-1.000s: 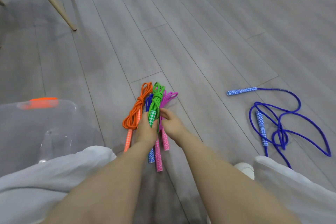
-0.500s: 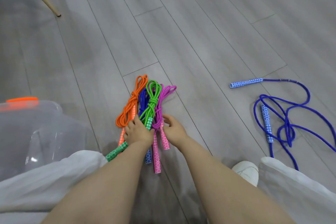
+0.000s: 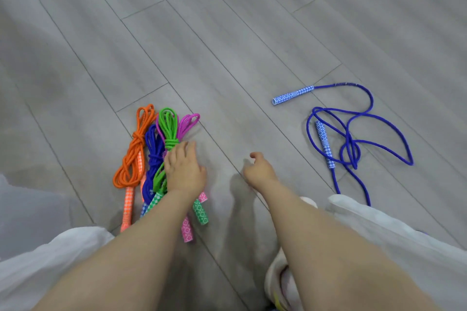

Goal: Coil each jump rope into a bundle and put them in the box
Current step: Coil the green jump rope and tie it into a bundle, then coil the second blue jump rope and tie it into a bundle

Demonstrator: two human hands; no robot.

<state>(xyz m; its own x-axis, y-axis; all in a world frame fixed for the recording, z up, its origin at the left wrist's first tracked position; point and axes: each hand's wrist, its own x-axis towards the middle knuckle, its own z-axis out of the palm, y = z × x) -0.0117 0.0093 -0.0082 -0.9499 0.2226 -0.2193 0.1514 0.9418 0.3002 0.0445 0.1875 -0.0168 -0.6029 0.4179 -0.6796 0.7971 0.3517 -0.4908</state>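
Several coiled jump ropes lie side by side on the floor: an orange bundle (image 3: 132, 156), a dark blue bundle (image 3: 153, 156), a green bundle (image 3: 168, 129) and a pink bundle (image 3: 188, 121). My left hand (image 3: 184, 169) rests flat on the green and pink bundles with straight fingers. My right hand (image 3: 259, 169) hovers to the right over bare floor, loosely curled and holding nothing. An uncoiled blue jump rope (image 3: 351, 144) with white-patterned handles sprawls on the floor further right.
The clear plastic box (image 3: 22, 209) shows faintly at the left edge. White cloth (image 3: 379, 230) covers my knees at the bottom corners, and a white shoe (image 3: 280, 278) sits below my right arm. Grey plank floor surrounds everything.
My right hand has let go of the bundles and moved right toward the loose blue rope. My left hand now lies flat on the green and pink bundles. The view has shifted right.
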